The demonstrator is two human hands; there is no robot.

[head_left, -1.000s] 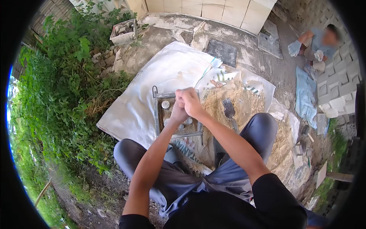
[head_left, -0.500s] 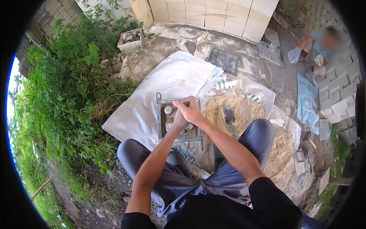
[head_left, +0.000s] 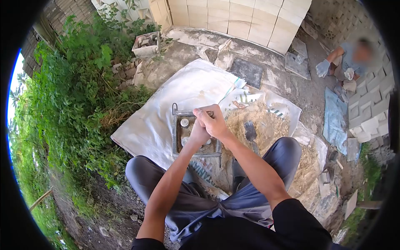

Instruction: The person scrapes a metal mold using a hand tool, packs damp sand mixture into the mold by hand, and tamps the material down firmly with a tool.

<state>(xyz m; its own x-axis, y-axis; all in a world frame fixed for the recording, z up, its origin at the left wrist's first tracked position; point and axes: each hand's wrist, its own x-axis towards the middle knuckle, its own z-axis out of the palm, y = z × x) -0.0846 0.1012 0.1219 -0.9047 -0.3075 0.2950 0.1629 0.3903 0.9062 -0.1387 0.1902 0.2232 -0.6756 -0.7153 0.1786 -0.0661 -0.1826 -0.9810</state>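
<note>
My left hand (head_left: 199, 134) and my right hand (head_left: 213, 123) are closed together, one against the other, over a rectangular metal frame (head_left: 174, 135). A small dark bit shows at the top of the grip, but what the fingers enclose is mostly hidden. Brown sandy material fills the frame, with a round whitish piece (head_left: 184, 122) near its upper left corner. More pale pieces lie lower down, partly covered by my hands and wrists. To the right, a dark-bladed trowel (head_left: 250, 131) lies on a heap of sand (head_left: 237, 121).
White sacking (head_left: 154, 112) is spread beneath the frame and sand. Leafy plants (head_left: 79, 108) crowd the left side. A white tub (head_left: 146, 45) and a dark flat slab (head_left: 246, 72) lie beyond. At the right sits a person (head_left: 350, 62) wearing gloves, beside stacked patterned blocks (head_left: 366, 112).
My clasped hands stay over the frame, with only a slight shift in their position. The camera view has moved a little. The trowel and frame lie as before.
</note>
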